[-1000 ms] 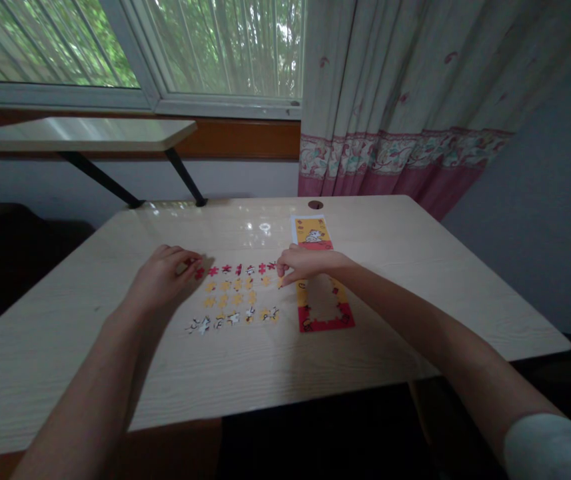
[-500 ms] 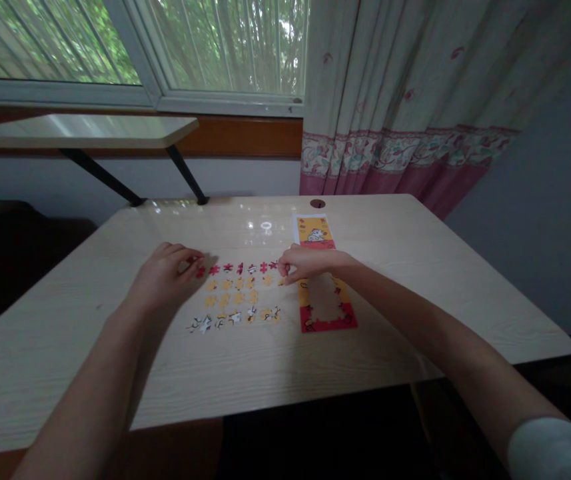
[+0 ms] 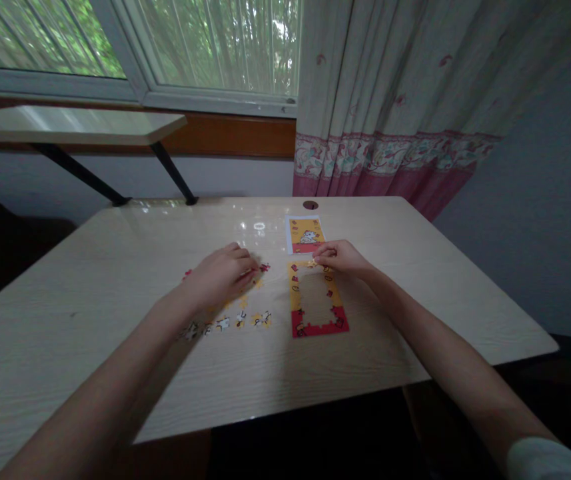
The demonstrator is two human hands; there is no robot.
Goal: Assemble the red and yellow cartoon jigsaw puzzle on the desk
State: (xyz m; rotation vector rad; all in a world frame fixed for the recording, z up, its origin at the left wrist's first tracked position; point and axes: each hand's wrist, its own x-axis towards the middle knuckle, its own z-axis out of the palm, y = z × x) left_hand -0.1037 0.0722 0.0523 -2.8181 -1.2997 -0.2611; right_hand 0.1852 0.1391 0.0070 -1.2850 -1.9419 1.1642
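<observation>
My right hand (image 3: 340, 257) pinches a small yellow puzzle piece (image 3: 311, 263) at the upper edge of the puzzle frame (image 3: 319, 327). This frame is yellow above and red below, with a bare opening in its middle. To the left, my left hand (image 3: 228, 272) hovers low over the loose pieces, its fingers curled together beside a red puzzle piece (image 3: 264, 267). Whatever those fingers hold, if anything, is hidden. Under and below that hand lie yellow pieces and a row of white-and-yellow puzzle pieces (image 3: 222, 323), partly covered by the hand and forearm.
Behind the frame lies a picture card (image 3: 304, 233) showing a white animal on yellow and red. The wooden desk (image 3: 245, 380) has a round cable hole (image 3: 310, 205) near its back edge. A raised shelf (image 3: 115, 127) on dark legs stands at the back left, and a curtain (image 3: 390, 120) hangs behind.
My right hand has moved from the right end of the piece rows to the frame's upper edge with a yellow piece. My left hand has shifted right across the rows. The view has moved slightly.
</observation>
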